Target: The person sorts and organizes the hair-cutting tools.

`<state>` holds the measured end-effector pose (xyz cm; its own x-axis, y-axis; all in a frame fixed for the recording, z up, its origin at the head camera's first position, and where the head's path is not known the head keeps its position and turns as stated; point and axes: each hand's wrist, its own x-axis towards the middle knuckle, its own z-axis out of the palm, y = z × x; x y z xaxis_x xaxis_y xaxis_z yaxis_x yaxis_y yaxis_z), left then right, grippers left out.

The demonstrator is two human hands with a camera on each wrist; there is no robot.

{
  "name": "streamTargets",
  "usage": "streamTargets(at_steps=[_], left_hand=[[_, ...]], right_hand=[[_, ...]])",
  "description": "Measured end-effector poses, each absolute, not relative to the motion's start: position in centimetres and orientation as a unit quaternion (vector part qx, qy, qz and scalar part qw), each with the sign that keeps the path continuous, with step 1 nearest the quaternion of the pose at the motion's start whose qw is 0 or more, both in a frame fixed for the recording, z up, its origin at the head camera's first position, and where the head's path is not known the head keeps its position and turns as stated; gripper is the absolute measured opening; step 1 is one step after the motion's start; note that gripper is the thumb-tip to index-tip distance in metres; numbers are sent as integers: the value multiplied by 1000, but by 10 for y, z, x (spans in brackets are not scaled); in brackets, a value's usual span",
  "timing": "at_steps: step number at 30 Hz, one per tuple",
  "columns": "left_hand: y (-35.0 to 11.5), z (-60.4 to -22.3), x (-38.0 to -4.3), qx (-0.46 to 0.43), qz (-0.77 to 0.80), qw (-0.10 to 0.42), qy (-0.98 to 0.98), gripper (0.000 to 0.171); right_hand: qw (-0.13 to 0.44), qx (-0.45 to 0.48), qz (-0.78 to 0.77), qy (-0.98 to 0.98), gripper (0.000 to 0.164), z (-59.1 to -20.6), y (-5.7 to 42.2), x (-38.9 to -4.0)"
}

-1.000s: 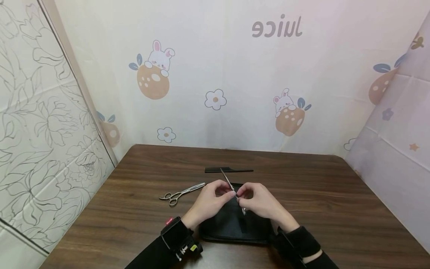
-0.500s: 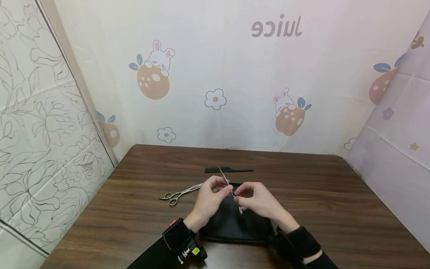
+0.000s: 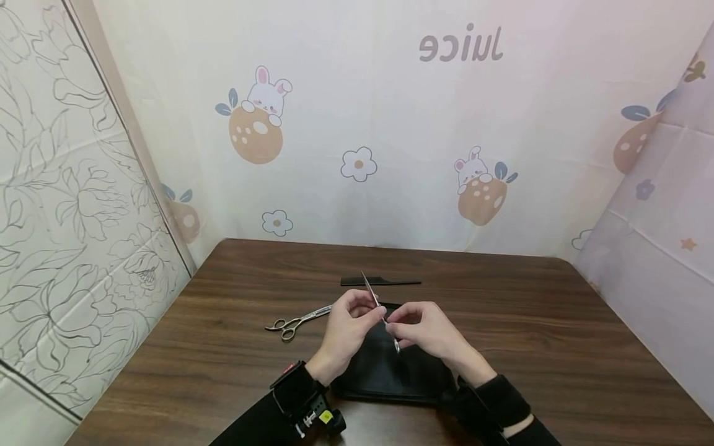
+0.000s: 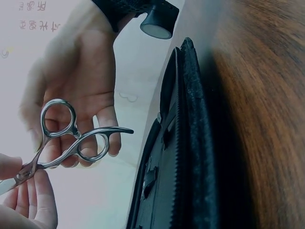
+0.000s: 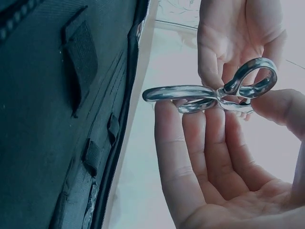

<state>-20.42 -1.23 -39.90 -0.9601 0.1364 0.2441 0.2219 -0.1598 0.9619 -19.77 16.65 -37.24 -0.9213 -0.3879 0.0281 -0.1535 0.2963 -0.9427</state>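
A slim silver pair of scissors [image 3: 368, 288] is held up between both hands, blades pointing away. My left hand [image 3: 344, 331] pinches it near the pivot; the left wrist view shows those fingertips [image 4: 43, 191] below the finger-ring handles [image 4: 58, 162]. My right hand [image 3: 426, 328] holds the handle end, its thumb [image 5: 281, 107] at one ring and its fingers [image 5: 171, 143] under the curved finger rest [image 5: 176, 92]. Below both hands lies a black zippered case [image 3: 385, 378]. The wrist views show its zip [image 4: 178, 143] and inner elastic loops [image 5: 82, 59].
A second pair of silver scissors [image 3: 304, 319] lies left of the case, its tip behind my left hand. Beyond the hands a black comb [image 3: 359, 282] lies across the brown wooden table [image 3: 530, 322]. A printed curtain [image 3: 413, 124] hangs behind the table.
The scissors and my left hand have shifted slightly forward and to the left. My right fingers have slid a little the same way. The case, comb and second scissors stay put.
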Motion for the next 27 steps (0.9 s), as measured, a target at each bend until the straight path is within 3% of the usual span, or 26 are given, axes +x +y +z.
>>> streamTargets(at_steps=[12, 27], left_hand=[[-18, -397, -205, -149, -755, 42, -637, 30], [-28, -380, -204, -171, -752, 26, -636, 24]], right_hand=[[120, -175, -592, 777, 37, -379, 164, -200], [93, -206, -532, 816, 24, -361, 180, -194]])
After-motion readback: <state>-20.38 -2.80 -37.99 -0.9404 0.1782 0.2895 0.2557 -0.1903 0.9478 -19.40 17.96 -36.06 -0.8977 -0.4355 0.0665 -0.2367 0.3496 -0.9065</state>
